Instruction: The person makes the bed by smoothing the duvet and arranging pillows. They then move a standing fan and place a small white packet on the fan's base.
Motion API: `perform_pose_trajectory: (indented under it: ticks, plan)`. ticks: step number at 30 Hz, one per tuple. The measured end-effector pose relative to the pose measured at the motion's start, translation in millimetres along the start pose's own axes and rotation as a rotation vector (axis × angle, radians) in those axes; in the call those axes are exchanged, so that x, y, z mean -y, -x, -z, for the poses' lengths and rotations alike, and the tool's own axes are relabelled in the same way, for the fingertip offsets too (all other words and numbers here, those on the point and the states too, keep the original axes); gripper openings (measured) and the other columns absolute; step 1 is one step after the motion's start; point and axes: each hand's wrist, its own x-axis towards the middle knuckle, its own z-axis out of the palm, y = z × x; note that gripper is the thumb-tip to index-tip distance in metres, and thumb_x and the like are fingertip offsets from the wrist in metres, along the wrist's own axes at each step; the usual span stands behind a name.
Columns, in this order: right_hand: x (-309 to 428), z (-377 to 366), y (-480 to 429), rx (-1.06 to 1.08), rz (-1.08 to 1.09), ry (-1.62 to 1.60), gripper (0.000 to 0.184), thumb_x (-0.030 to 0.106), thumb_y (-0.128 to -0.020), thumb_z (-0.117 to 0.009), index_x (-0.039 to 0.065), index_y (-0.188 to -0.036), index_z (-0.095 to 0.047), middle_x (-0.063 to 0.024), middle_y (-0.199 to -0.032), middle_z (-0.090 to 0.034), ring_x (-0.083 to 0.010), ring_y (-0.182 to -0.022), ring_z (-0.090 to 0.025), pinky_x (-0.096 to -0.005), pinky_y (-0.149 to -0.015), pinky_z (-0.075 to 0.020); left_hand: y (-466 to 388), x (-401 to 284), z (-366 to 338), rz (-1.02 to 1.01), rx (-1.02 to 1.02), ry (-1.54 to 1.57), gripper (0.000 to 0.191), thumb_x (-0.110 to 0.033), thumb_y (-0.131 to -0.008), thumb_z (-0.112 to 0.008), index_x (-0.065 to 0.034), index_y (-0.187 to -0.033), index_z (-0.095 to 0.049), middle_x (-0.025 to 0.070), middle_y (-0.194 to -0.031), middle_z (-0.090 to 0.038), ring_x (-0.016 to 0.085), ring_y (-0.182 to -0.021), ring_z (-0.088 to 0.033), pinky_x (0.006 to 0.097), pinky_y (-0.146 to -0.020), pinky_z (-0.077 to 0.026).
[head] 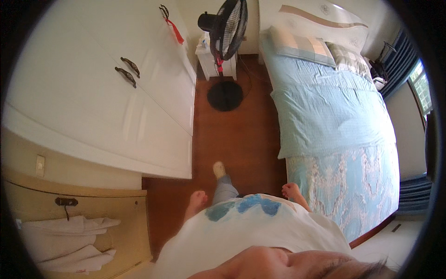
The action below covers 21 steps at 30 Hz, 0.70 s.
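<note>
My left hand (199,198) hangs at my side over the wooden floor (230,139), fingers curled, with nothing seen in it. On the other side, my right hand (290,191) is loosely curled close to the near edge of the bed. I cannot tell whether it touches the bed's patterned cover (348,185). A light blue quilt (334,122) is spread over the bed beyond that cover. Between my hands, one leg in blue-grey trousers reaches forward, with a pale shoe (219,169) on the floor.
Left of the aisle stands a white wardrobe (104,115) with dark handles. A pedestal fan (228,31) stands ahead in front of a white bedside table (205,59). Two pillows (303,48) lie by the headboard. At lower left, white cloths (69,240) hang on a door (132,230).
</note>
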Motion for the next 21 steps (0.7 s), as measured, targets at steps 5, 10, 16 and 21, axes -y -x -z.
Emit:
perform_pose_trajectory:
  ticks: [5, 10, 16, 21]
  plan:
    - [42.3, -31.0, -43.0, 0.02, 0.229, 0.304, 0.021, 0.018, -0.081, -0.059, -0.002, -0.08, -0.065, -0.0111, -0.067, -0.063, -0.0189, -0.056, -0.059, -0.0336, -0.052, -0.0484, -112.2, -115.4, 18.2, 0.019, -0.017, -0.022, 0.023, -0.027, -0.086, -0.056, -0.0078, -0.099, -0.055, 0.0058, -0.083, -0.062, 0.014, -0.07, -0.059, 0.0274, -0.055, -0.046]
    - [64.7, -21.6, -130.4, -0.092, 0.222, 0.463, 0.021, 0.018, -0.079, -0.06, -0.001, -0.083, -0.066, -0.0136, -0.075, -0.065, -0.0207, -0.064, -0.061, -0.0355, -0.062, -0.0492, -251.0, -244.6, 15.7, -0.168, 0.067, -0.123, 0.02, -0.025, -0.085, -0.056, -0.0079, -0.094, -0.058, 0.0037, -0.075, -0.061, 0.012, -0.06, -0.056, 0.0253, -0.047, -0.043]
    - [204.3, -98.6, -133.1, -0.147, 0.089, 0.378, 0.022, 0.019, -0.079, -0.059, -0.001, -0.087, -0.065, -0.0137, -0.076, -0.065, -0.0196, -0.072, -0.062, -0.0339, -0.066, -0.0492, -353.2, -419.0, -8.9, -0.415, 0.17, -0.345, 0.026, -0.027, -0.083, -0.06, -0.0029, -0.093, -0.061, 0.0037, -0.07, -0.061, 0.011, -0.06, -0.056, 0.0253, -0.049, -0.043]
    - [228.4, -104.1, -153.2, -0.088, 0.033, 0.165, 0.025, 0.021, -0.079, -0.064, -0.001, -0.091, -0.066, -0.0132, -0.082, -0.066, -0.0204, -0.077, -0.062, -0.0323, -0.069, -0.0492, -401.0, -535.5, -75.1, -0.518, 0.215, -0.316, 0.048, -0.022, -0.079, -0.068, 0.0014, -0.116, -0.049, 0.007, -0.078, -0.063, 0.013, -0.065, -0.059, 0.0254, -0.054, -0.046]
